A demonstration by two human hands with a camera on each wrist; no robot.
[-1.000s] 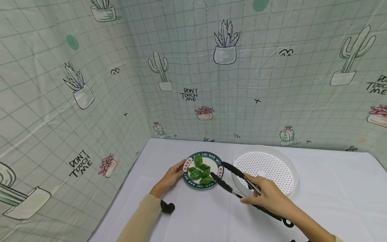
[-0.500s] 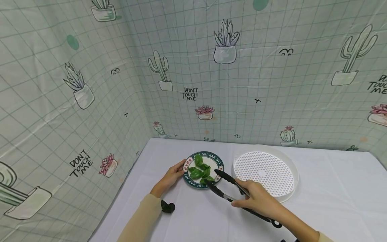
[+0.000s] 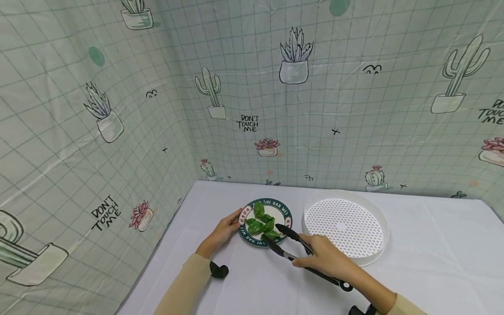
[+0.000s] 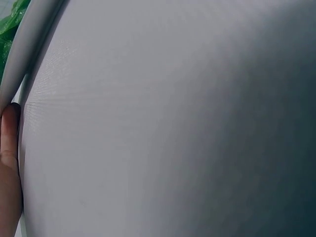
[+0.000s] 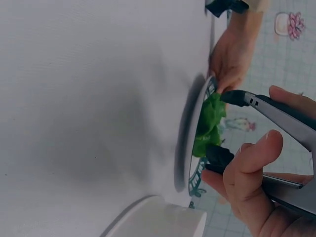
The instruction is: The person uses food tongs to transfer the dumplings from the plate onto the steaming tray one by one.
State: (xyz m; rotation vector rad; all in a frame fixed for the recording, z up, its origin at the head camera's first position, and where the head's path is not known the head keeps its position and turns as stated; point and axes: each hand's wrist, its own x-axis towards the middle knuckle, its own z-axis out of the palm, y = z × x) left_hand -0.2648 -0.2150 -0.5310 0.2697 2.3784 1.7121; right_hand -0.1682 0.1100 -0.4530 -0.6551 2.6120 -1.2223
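My left hand [image 3: 221, 229] pinches the left edge of a small round plate [image 3: 247, 237] with a dark green lettered rim. Several basil leaves [image 3: 256, 226] lie on the plate. Black-tipped metal tongs [image 3: 326, 276] are gripped in my right hand [image 3: 324, 257], their arms spread. One tong tip is right at the lowest leaf; the other stands over the plate's right side. From the right wrist, the leaves [image 5: 210, 118] show between the two tips. In the left wrist view a finger [image 4: 9, 131] is under the plate's edge.
A round white perforated tray [image 3: 385, 227] with a raised rim sits right of the plate, behind my right hand. White cloth [image 3: 252, 284] covers the table. Curtains printed with cacti [image 3: 293, 70] stand along the back and left sides.
My right hand has moved left with the tongs, bringing their tips from beside the plate's right edge to over the lower leaves. My left hand and the plate have stayed in place.
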